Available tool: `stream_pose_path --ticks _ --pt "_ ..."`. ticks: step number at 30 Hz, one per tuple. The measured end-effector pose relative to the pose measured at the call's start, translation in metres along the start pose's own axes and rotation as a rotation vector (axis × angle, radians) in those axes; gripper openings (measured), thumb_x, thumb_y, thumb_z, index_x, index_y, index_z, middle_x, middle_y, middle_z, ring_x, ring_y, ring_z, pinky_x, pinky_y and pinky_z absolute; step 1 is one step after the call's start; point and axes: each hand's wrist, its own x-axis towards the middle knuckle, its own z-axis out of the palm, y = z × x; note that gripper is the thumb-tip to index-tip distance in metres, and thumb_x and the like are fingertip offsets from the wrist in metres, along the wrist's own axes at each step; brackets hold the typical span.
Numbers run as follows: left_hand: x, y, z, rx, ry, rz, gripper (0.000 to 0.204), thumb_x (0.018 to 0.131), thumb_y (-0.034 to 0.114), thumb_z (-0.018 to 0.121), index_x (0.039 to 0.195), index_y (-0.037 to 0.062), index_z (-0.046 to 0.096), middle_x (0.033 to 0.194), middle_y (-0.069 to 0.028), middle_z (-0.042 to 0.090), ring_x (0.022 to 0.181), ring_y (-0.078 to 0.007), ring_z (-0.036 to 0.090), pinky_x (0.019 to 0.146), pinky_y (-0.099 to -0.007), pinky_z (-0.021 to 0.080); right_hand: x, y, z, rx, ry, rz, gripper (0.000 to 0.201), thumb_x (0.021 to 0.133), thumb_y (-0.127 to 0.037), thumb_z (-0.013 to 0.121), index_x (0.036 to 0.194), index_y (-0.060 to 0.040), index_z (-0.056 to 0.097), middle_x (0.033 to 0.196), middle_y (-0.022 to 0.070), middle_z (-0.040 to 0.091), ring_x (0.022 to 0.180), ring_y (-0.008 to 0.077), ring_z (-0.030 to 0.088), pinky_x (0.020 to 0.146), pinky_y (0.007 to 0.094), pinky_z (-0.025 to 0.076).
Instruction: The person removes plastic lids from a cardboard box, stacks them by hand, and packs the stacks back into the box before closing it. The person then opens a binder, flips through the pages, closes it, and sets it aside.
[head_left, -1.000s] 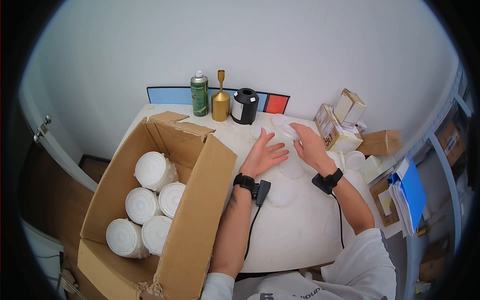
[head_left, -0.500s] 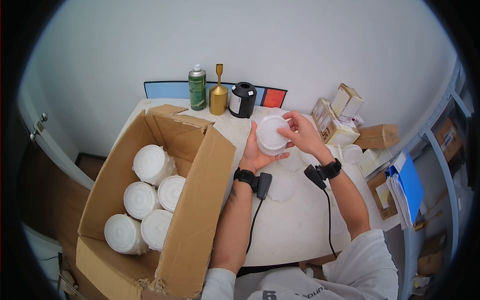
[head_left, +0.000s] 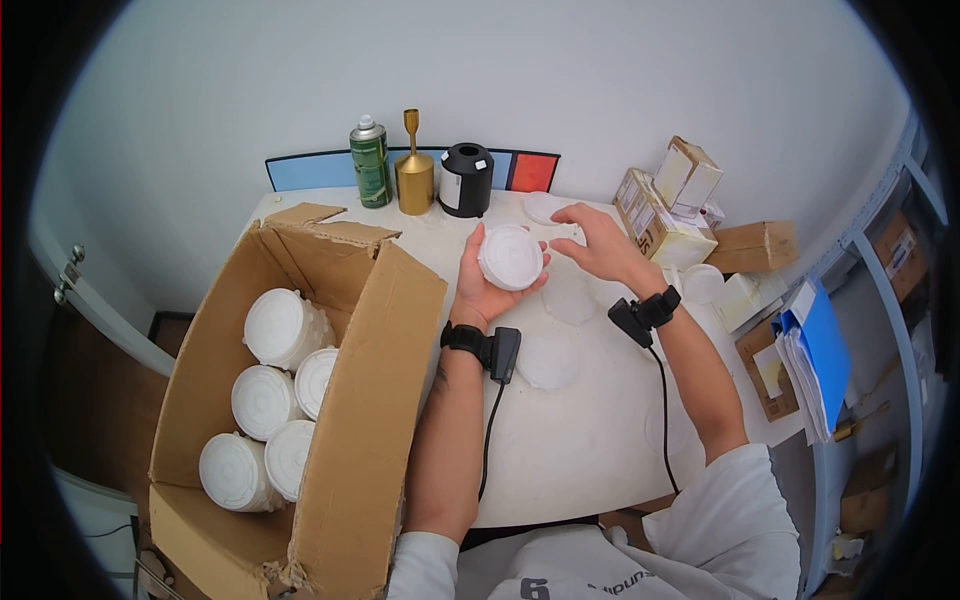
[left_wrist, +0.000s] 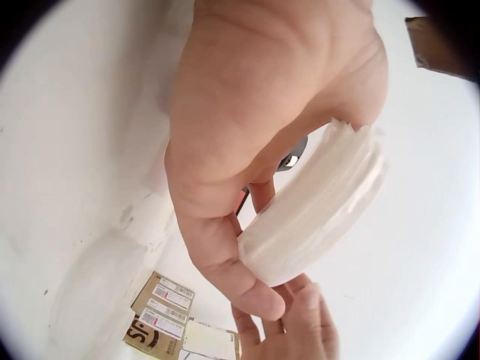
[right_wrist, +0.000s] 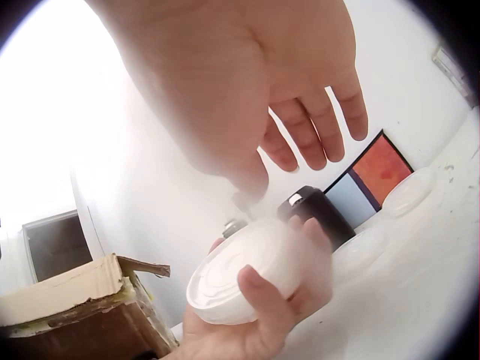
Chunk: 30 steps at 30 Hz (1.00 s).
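A short stack of round white translucent lids point(head_left: 511, 257) rests in my left hand point(head_left: 480, 288), whose thumb and fingers curl round its edge. The left wrist view shows the stack point(left_wrist: 319, 202) side-on against the palm of my left hand point(left_wrist: 262, 97). Just right of it, my right hand point(head_left: 606, 246) holds nothing, its fingers loosely extended. In the right wrist view, my right hand point(right_wrist: 247, 82) hangs above the stack point(right_wrist: 251, 274), apart from it.
A cardboard box point(head_left: 370, 420) with several lidded white tubs point(head_left: 280, 328) stands at the left. Behind are a green can point(head_left: 370, 165), a gold holder point(head_left: 414, 180) and a black container point(head_left: 465, 182). Loose lids point(head_left: 548, 362) lie on the white table point(head_left: 590, 460); small boxes point(head_left: 662, 230) stand back right.
Lids came into my left hand, which now curls round them. My right hand touched the stack half a second ago and has since moved off to its right.
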Motion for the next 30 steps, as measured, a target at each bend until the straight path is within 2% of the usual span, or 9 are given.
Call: stream_pose_path --ticks 4,9,11,16,18,20,22,25,30 --pt "-0.008 0.017 0.001 -0.144 -0.02 0.113 0.075 0.101 0.068 0.04 0.147 0.0107 0.052 0.15 -0.0262 0.051 0.136 -0.0415 0.053 0.104 -0.0589 0.05 -0.013 -0.001 0.01 -0.389 -0.507 0.069 0.079 0.078 -0.043 0.088 0.138 -0.0008 0.06 0.134 0.0221 0.063 0.124 0.038 0.061 0.109 0.0449 0.046" --pt "-0.01 0.014 0.005 -0.124 0.033 0.123 0.072 0.102 0.067 0.041 0.15 0.0137 0.05 0.152 -0.0282 0.049 0.139 -0.0464 0.049 0.103 -0.0616 0.05 -0.005 -0.003 0.01 -0.394 -0.445 0.075 0.069 0.076 -0.037 0.09 0.129 -0.001 0.065 0.118 0.0211 0.07 0.119 0.0342 0.065 0.102 0.0434 0.051" --pt "-0.009 0.015 0.001 -0.105 -0.015 0.101 0.072 0.102 0.067 0.041 0.15 0.0145 0.049 0.152 -0.0289 0.049 0.139 -0.0477 0.049 0.103 -0.0624 0.05 0.006 0.023 0.01 -0.089 -0.28 0.075 0.044 0.083 -0.027 0.085 0.114 -0.0013 0.068 0.101 0.014 0.071 0.101 0.0286 0.068 0.091 0.0415 0.052" --pt "-0.003 0.014 -0.005 -0.078 0.053 0.047 0.075 0.102 0.067 0.043 0.151 0.0105 0.048 0.148 -0.0287 0.052 0.134 -0.0481 0.053 0.103 -0.0645 0.05 0.018 -0.017 -0.022 0.108 0.162 0.186 0.033 0.087 -0.021 0.08 0.106 0.0025 0.066 0.093 0.0158 0.07 0.087 0.0257 0.065 0.081 0.0393 0.052" --pt "-0.002 0.013 -0.006 -0.078 0.013 0.04 0.074 0.102 0.066 0.043 0.15 0.0098 0.049 0.147 -0.0261 0.054 0.134 -0.0454 0.054 0.104 -0.0621 0.05 0.019 -0.036 -0.011 0.18 0.626 0.072 0.032 0.087 -0.019 0.079 0.106 0.0026 0.065 0.096 0.0157 0.071 0.087 0.0261 0.066 0.078 0.0406 0.053" --pt "-0.003 0.007 0.002 -0.079 -0.032 0.027 0.074 0.102 0.066 0.044 0.149 0.0091 0.05 0.147 -0.0236 0.055 0.134 -0.0427 0.055 0.105 -0.0598 0.05 0.014 -0.04 0.017 0.132 0.569 0.011 0.035 0.087 -0.017 0.079 0.114 -0.0003 0.062 0.116 0.0188 0.068 0.105 0.0326 0.067 0.09 0.0431 0.053" --pt "-0.004 0.006 0.011 -0.1 0.05 0.132 0.069 0.103 0.064 0.044 0.147 0.0113 0.053 0.147 -0.0175 0.058 0.134 -0.0353 0.056 0.106 -0.053 0.051 0.007 -0.051 0.039 -0.152 0.25 -0.412 0.045 0.085 -0.02 0.081 0.121 -0.0042 0.058 0.139 0.0225 0.056 0.129 0.0417 0.057 0.106 0.0468 0.048" --pt "-0.002 0.008 0.006 -0.051 0.043 0.118 0.067 0.104 0.065 0.043 0.146 0.0144 0.055 0.145 -0.0119 0.06 0.134 -0.0295 0.057 0.104 -0.0487 0.053 0.001 -0.054 0.037 0.106 0.071 -0.175 0.058 0.081 -0.026 0.085 0.126 -0.007 0.053 0.15 0.0243 0.046 0.143 0.0465 0.043 0.116 0.0493 0.04" --pt "-0.007 0.005 0.008 0.015 0.069 0.046 0.075 0.101 0.073 0.043 0.147 0.0142 0.054 0.142 -0.0101 0.061 0.132 -0.0292 0.058 0.103 -0.0495 0.053 0.014 -0.057 0.031 0.095 0.088 -0.207 0.066 0.078 -0.032 0.086 0.127 -0.0054 0.052 0.148 0.0238 0.048 0.136 0.0436 0.049 0.111 0.0472 0.044"
